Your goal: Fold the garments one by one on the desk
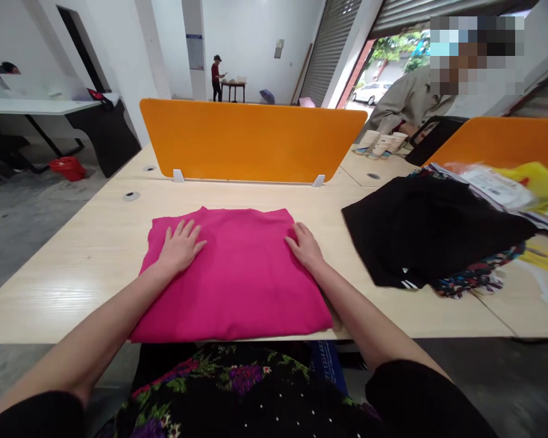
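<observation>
A bright pink folded cloth (242, 280) lies flat on the pale wooden table, its near edge along the table's front edge. On its left part rests my left hand (179, 246), palm down with the fingers spread. My right hand (305, 246) lies at the cloth's right edge, its thumb and fingers reaching onto the fabric. The fingers of that hand are stretched out, and neither hand grips anything. Whether the cloth is a garment or a plain piece of fabric I cannot tell.
An orange divider (256, 143) stands behind the cloth. To the right lies a black garment (429, 225) over patterned fabric (479, 271), beside plastic packaging (502, 185). Paper cups (383, 145) stand farther back, near a person in a grey shirt (399, 100). Another person (216, 79) stands far off.
</observation>
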Tool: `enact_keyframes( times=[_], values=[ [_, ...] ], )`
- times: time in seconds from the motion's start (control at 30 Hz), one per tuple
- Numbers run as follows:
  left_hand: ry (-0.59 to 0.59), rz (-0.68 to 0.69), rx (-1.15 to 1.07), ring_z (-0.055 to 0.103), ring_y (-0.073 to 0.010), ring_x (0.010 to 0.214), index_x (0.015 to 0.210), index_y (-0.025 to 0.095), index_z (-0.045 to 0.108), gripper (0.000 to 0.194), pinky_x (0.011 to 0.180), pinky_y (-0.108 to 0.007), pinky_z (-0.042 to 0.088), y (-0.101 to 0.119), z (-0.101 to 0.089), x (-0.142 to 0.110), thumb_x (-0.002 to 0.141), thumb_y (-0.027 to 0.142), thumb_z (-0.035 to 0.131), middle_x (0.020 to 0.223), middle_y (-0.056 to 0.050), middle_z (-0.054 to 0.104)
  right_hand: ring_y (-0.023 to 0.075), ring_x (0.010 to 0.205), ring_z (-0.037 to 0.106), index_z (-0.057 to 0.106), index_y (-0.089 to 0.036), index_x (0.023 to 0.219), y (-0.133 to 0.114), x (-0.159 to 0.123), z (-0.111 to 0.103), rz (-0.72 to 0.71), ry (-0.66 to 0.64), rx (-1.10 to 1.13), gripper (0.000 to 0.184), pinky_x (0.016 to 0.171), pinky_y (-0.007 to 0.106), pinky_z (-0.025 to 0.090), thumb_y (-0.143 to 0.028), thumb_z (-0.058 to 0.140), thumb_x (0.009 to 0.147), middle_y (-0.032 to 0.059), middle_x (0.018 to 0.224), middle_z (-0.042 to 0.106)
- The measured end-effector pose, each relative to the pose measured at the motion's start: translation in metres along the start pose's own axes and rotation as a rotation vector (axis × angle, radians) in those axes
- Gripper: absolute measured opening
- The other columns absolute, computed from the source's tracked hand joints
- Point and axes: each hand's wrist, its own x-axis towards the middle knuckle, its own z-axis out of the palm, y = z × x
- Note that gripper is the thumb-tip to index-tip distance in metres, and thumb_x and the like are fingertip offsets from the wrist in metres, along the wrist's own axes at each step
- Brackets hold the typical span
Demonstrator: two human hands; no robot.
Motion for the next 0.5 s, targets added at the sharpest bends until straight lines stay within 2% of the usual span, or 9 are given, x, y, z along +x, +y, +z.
enact_keyframes(
  times=[0.1,0.17,0.23,0.33,0.43,0.5],
  values=[
    [0.034,0.095,-0.015,0.024,-0.0353,0.142,0.142,0.023,0.044,0.061,0.110,-0.056,0.025,0.004,-0.007,-0.073,0.093,0.057,0.029,0.153,-0.009,0.034,0.0294,0.109,0.058,0.057,-0.009,0.124,0.020,-0.029,-0.014,0.246,0.165,0.286,0.055,0.097,0.045,0.045,-0.046,0.053,0.083,0.0175,0.117,0.062],
    [0.069,0.124,0.000,0.024,-0.0356,0.142,0.140,0.026,0.046,0.062,0.111,-0.056,0.025,0.004,0.000,-0.119,0.091,0.061,0.032,0.153,-0.008,0.036,0.0265,0.091,0.064,0.059,-0.011,0.119,0.020,-0.053,-0.021,0.379,0.177,0.541,0.058,0.087,0.042,0.051,-0.049,0.063,0.076,0.0114,0.098,0.068],
    [0.107,0.126,0.005,0.026,-0.0355,0.141,0.141,0.025,0.045,0.062,0.111,-0.056,0.024,0.002,0.012,-0.151,0.091,0.060,0.032,0.151,-0.008,0.038,0.0226,0.078,0.066,0.060,-0.015,0.112,0.008,-0.074,-0.026,0.474,0.129,0.827,0.057,0.075,0.036,0.054,-0.048,0.073,0.068,0.0058,0.086,0.068],
    [0.127,0.111,0.002,0.026,-0.0343,0.141,0.144,0.024,0.041,0.061,0.113,-0.055,0.021,-0.001,0.028,-0.165,0.093,0.055,0.033,0.151,-0.008,0.037,0.0191,0.068,0.066,0.064,-0.017,0.097,-0.023,-0.088,-0.034,0.551,-0.093,1.169,0.046,0.065,0.029,0.055,-0.039,0.081,0.060,0.0039,0.079,0.070],
    [0.071,0.082,-0.032,0.029,-0.0345,0.140,0.143,0.026,0.042,0.061,0.112,-0.057,0.023,-0.002,0.026,-0.153,0.091,0.057,0.036,0.150,-0.007,0.041,0.0189,0.067,0.067,0.065,-0.015,0.085,-0.048,-0.086,-0.041,0.573,-0.368,1.300,0.037,0.065,0.028,0.055,-0.032,0.082,0.057,0.0064,0.077,0.072],
    [0.049,0.036,-0.067,0.032,-0.0356,0.138,0.141,0.026,0.045,0.061,0.109,-0.059,0.027,0.001,0.017,-0.138,0.091,0.058,0.037,0.148,-0.008,0.042,0.0199,0.067,0.068,0.066,-0.015,0.086,-0.054,-0.083,-0.042,0.582,-0.450,1.305,0.037,0.066,0.029,0.055,-0.029,0.082,0.056,0.0077,0.079,0.073]
  ],
)
